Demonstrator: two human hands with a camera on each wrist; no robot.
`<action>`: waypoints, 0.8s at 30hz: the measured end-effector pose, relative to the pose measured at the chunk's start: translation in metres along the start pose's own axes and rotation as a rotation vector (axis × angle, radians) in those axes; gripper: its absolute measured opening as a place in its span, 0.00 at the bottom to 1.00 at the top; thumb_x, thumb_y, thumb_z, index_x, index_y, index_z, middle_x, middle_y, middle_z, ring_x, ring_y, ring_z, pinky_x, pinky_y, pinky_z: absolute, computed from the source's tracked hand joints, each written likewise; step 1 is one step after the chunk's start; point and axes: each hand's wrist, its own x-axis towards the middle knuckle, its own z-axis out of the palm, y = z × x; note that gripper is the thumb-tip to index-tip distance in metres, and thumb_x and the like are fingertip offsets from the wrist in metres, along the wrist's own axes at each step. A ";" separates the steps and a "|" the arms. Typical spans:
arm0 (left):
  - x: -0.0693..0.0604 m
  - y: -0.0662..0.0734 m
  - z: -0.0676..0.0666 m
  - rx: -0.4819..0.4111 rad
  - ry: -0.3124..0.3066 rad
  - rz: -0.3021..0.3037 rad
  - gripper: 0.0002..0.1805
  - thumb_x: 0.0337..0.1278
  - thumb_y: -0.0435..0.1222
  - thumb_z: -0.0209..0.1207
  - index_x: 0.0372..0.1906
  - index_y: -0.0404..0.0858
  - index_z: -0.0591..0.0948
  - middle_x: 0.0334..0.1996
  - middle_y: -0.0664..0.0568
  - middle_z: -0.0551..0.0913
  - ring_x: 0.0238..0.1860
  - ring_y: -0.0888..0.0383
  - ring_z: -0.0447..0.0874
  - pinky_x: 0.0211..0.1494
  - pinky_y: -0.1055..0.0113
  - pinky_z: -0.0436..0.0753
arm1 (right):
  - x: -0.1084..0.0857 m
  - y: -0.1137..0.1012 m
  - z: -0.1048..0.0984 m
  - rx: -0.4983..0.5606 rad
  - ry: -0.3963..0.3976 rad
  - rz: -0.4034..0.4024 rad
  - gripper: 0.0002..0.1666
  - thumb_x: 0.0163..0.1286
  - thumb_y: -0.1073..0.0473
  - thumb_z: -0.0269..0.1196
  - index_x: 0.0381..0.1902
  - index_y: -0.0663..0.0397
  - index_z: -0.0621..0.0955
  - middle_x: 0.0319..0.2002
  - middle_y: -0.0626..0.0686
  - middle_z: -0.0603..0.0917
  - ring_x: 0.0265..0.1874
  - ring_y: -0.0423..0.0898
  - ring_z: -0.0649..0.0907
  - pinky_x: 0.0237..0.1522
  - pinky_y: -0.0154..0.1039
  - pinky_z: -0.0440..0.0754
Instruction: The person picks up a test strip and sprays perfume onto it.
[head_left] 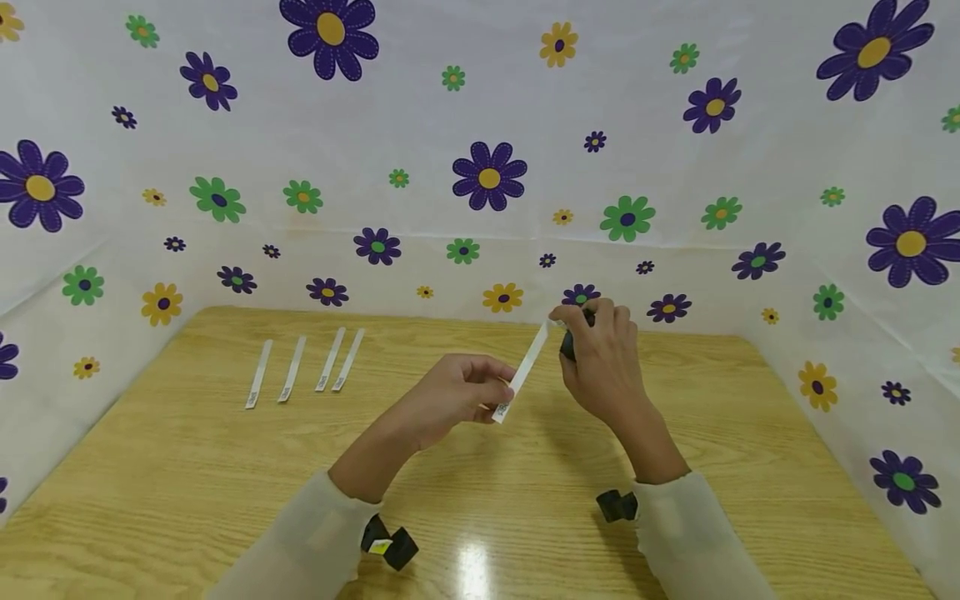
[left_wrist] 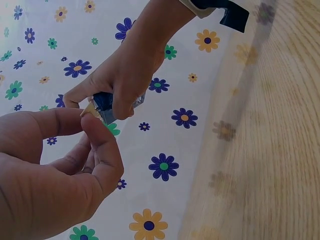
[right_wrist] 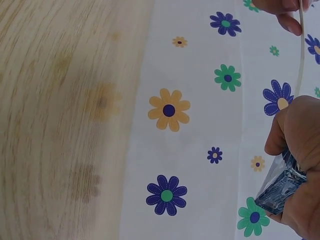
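My left hand [head_left: 446, 400] pinches a narrow white paper strip [head_left: 529, 362] near its lower end, which bears a small dark printed mark. The strip slants up and away above the table. My right hand [head_left: 606, 358] grips a small dark-blue, glassy bottle [right_wrist: 283, 189], with the fingers wrapped round much of it. In the head view only a dark part of this bottle shows beside the palm. The strip's far end comes close to the right index finger; whether they touch I cannot tell. The left wrist view shows the strip nearly end-on between thumb and forefinger.
Several similar white strips [head_left: 258, 373] lie apart in a row on the left of the wooden table [head_left: 187, 467], with printed ends toward me. A white cloth [head_left: 420, 125] with purple, green and yellow flowers stands behind the table and along both sides. Black devices [head_left: 617, 505] sit at both wrists.
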 end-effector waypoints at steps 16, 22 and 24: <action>0.001 0.001 -0.001 0.001 -0.013 -0.008 0.15 0.70 0.31 0.60 0.57 0.31 0.80 0.43 0.46 0.83 0.39 0.55 0.81 0.46 0.63 0.83 | 0.001 -0.001 -0.003 0.020 -0.056 0.027 0.34 0.62 0.70 0.68 0.62 0.42 0.69 0.55 0.73 0.71 0.46 0.70 0.71 0.41 0.60 0.73; 0.000 0.003 -0.001 -0.004 -0.014 -0.018 0.15 0.70 0.32 0.61 0.57 0.30 0.80 0.43 0.46 0.83 0.39 0.55 0.81 0.46 0.63 0.83 | 0.000 -0.002 -0.002 0.000 -0.055 0.027 0.32 0.63 0.69 0.68 0.60 0.43 0.70 0.54 0.72 0.71 0.47 0.69 0.71 0.41 0.60 0.73; -0.001 0.003 -0.001 -0.006 -0.015 -0.021 0.15 0.70 0.32 0.61 0.57 0.30 0.80 0.43 0.46 0.83 0.39 0.55 0.81 0.46 0.63 0.83 | 0.000 -0.002 -0.002 -0.007 -0.049 0.027 0.32 0.63 0.69 0.68 0.60 0.43 0.70 0.54 0.72 0.71 0.47 0.69 0.71 0.41 0.61 0.73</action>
